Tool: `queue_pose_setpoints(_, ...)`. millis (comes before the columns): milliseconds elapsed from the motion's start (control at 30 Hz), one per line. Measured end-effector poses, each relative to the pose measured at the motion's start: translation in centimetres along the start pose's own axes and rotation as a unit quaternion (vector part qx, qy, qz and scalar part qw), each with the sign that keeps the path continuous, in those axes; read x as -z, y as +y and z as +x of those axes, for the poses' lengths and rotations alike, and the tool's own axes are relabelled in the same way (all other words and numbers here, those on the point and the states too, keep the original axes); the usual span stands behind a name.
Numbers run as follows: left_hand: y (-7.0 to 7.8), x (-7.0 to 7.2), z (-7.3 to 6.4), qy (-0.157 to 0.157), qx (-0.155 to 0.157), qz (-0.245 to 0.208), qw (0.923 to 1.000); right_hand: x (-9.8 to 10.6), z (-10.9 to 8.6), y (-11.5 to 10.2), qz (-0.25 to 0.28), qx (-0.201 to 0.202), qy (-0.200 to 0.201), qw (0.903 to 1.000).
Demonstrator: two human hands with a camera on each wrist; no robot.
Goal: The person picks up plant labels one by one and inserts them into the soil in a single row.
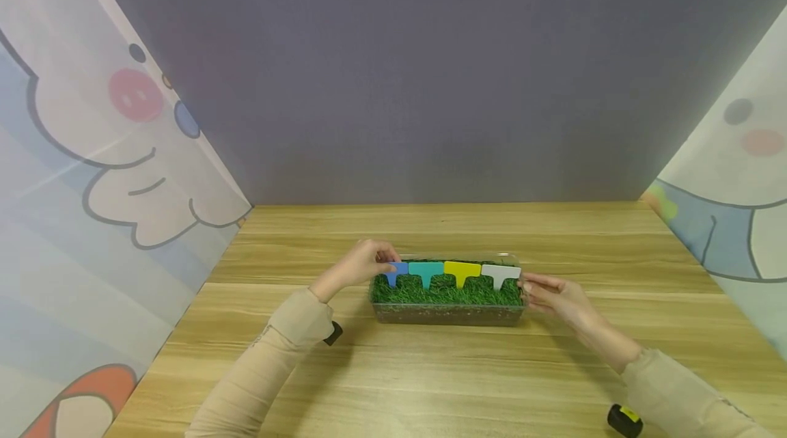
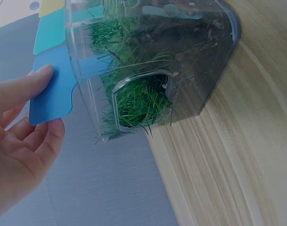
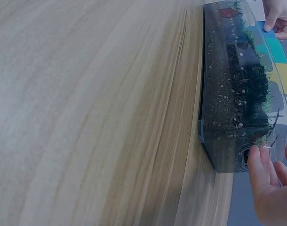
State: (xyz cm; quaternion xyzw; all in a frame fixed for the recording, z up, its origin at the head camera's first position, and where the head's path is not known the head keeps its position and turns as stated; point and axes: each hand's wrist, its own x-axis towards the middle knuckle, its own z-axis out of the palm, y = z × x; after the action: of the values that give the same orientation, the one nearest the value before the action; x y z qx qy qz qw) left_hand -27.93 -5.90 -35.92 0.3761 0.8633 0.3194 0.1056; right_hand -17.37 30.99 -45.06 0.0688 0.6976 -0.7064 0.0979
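A clear plastic planter box (image 1: 449, 316) holds dark soil and green grass (image 1: 443, 296). T-shaped plant labels stand in a row in the grass: blue (image 1: 393, 276), teal (image 1: 426, 270), yellow (image 1: 462, 269) and white (image 1: 501, 272). My left hand (image 1: 367, 262) pinches the blue label at the box's left end, thumb on its face and fingers behind. At the opposite end my right hand (image 1: 559, 298) holds the box's end wall, its fingertips (image 3: 254, 153) at the handle cutout. Another handle cutout (image 2: 141, 101) shows grass through it in the left wrist view.
The box stands on a wood-grain table (image 1: 430, 383). Behind the table rises a grey panel (image 1: 393, 83), with cartoon-printed walls (image 1: 80, 219) on both sides. Black wrist-worn devices (image 1: 624, 419) show by both sleeves.
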Motion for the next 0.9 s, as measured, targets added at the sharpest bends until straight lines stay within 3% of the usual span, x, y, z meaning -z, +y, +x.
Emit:
queue_pose_setpoints(267, 0.0, -0.1, 0.0, 0.004, -0.003, 0.009, 0.9999, -0.6, -0.7, -0.9, 0.000, 0.004, -0.005, 1.0000)
queue_pose_setpoints(500, 0.0, 0.0, 0.1, 0.007, 0.004, 0.012, 0.9999, -2.0, -2.5, -4.0, -0.047, 0.025, -0.010, 0.9985)
queue_pose_setpoints(667, 0.2, 0.2, -0.1, 0.014, 0.005, 0.013, 0.9998, -1.5, -2.3, -4.1, -0.072, 0.042, -0.019, 0.9963)
queue_pose_setpoints(800, 0.2, 0.5, -0.7, 0.030, 0.003, 0.023, 0.9993, -1.7, -2.5, -4.6, -0.144, 0.042, -0.004, 0.9886)
queue_pose_setpoints(900, 0.4, 0.7, -1.5, 0.061, 0.005, 0.050, 0.9969, -2.0, -2.9, -5.3, -0.221, 0.061, 0.003, 0.9734)
